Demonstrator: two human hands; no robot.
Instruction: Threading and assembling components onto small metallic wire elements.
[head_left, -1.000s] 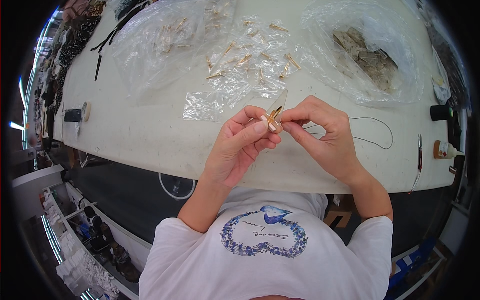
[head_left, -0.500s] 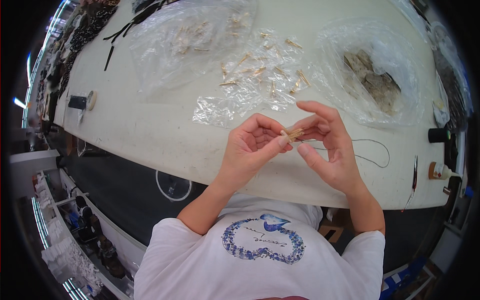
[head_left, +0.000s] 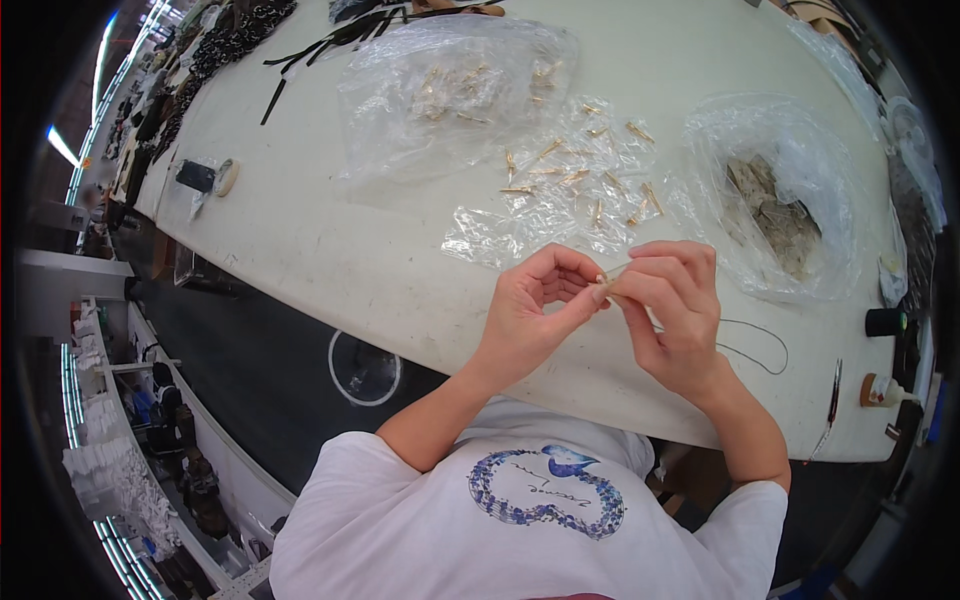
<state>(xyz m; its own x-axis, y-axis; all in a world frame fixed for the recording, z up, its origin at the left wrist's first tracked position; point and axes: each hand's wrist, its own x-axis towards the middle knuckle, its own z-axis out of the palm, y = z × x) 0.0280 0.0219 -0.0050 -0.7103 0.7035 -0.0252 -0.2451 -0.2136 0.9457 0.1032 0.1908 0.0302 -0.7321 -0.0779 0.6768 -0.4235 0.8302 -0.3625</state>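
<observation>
My left hand [head_left: 535, 310] and my right hand [head_left: 675, 310] meet fingertip to fingertip over the near edge of the white table [head_left: 330, 230]. Between them they pinch a small gold-coloured metal piece [head_left: 610, 274]. A thin dark cord [head_left: 755, 345] runs from under my right hand and loops on the table to the right. Just beyond my hands lies a flat clear plastic sheet [head_left: 560, 190] with several more small gold pieces scattered on it.
A clear bag of gold pieces [head_left: 445, 95] lies at the back. Another clear bag with grey-brown parts [head_left: 775, 205] sits at right. Black straps [head_left: 330, 40] lie far left-back, a tape roll [head_left: 226, 176] at left, a small bottle [head_left: 880, 390] and a thin dark tool [head_left: 832, 395] at right.
Both hands have stayed together on the gold piece, with only small finger shifts. The view has shifted, so hands and table sit further right and lower in the picture.
</observation>
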